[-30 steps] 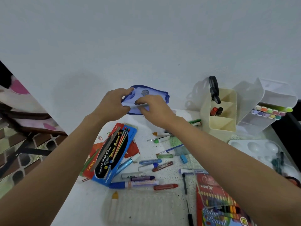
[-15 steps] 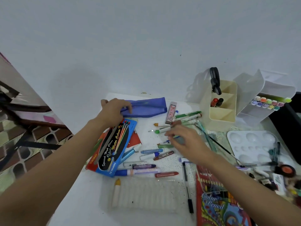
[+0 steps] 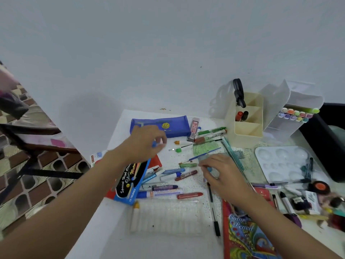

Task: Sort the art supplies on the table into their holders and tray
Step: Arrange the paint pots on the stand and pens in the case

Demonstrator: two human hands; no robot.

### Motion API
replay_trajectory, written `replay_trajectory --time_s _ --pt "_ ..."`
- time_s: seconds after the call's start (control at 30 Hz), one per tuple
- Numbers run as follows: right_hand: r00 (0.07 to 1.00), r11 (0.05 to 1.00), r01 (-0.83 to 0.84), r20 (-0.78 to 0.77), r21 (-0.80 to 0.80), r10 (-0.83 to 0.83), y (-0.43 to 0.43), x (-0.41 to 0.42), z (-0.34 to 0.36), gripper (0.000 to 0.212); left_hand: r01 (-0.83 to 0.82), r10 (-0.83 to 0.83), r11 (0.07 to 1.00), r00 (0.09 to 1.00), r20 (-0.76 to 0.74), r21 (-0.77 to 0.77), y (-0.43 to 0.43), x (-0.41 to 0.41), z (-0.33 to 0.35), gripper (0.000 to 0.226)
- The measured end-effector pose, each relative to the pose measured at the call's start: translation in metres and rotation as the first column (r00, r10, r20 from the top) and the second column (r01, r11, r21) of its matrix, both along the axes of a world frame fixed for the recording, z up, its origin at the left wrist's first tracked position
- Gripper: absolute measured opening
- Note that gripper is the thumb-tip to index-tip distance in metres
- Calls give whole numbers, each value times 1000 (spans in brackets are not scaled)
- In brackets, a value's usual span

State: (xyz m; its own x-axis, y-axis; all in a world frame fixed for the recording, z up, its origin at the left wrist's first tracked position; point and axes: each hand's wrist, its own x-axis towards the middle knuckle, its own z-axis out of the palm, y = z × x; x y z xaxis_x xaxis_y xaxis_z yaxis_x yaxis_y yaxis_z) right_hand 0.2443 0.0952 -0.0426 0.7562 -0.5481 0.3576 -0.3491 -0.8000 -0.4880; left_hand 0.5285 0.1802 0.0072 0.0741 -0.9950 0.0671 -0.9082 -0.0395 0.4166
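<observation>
Loose crayons, markers and brushes are strewn over the white table (image 3: 115, 230). My left hand (image 3: 145, 143) hovers just in front of the blue pencil pouch (image 3: 175, 127), fingers curled, with a small blue piece at its fingertips; it is blurred. My right hand (image 3: 222, 174) reaches down in the middle of the clutter and pinches a small blue eraser (image 3: 210, 169). A cream compartment holder (image 3: 248, 130) with scissors (image 3: 239, 92) and a white marker holder (image 3: 280, 126) stand at the back right. A clear ridged tray (image 3: 168, 217) lies near me.
A watercolour box (image 3: 130, 182) lies under my left wrist and a colour pencil box (image 3: 242, 234) under my right forearm. A white paint palette (image 3: 280, 165) sits at the right, with more small items along the right edge. The wall is close behind the table.
The pouch went down flat at the back of the table. My left hand let go of it and drew back to the right. My right hand dropped into the clutter onto the blue eraser.
</observation>
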Motion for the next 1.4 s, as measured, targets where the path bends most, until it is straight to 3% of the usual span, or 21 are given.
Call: replay_trajectory --time_s 0.1,0.2,0.4,0.57,0.73,0.83,0.9,0.97,1.03,1.23,1.4 --pt "998 998 56 10 -15 -56 -2 -12 -7 18 164 -169 983 984 52 86 23 -36 -9 19" --pt "997 997 69 -30 -36 -70 -7 -10 -7 18 219 -249 959 954 169 179 31 -55 -25 26" --pt "987 987 -10 -161 -158 -15 -32 43 5 24 152 -201 967 949 243 206 27 -60 -30 16" --pt "914 977 -95 -406 -189 10 -45 82 2 25 117 -183 969 930 318 216 26 -67 -28 25" --pt "910 985 -65 -414 -161 -7 -50 84 -2 21 115 -172 972 943 284 205 25 -67 -29 23" --pt "980 998 45 -194 -48 -54 -43 74 1 17 122 -167 970 963 212 208 28 -62 -29 24" --pt "983 963 145 75 228 -166 -29 63 13 11 130 -167 968 973 162 215 32 -57 -26 25" --pt "923 790 124 223 600 -314 -15 51 29 10 166 -201 953 972 119 252 36 -53 -22 28" --pt "902 634 59 230 771 -364 -7 38 35 13 211 -249 933 964 98 292 39 -54 -19 29" --pt "935 649 6 226 760 -273 11 15 35 8 254 -302 930 940 160 267 37 -66 -19 28" --pt "952 687 40 181 725 -245 20 -2 30 15 117 -149 975 975 165 189 39 -67 -18 28"
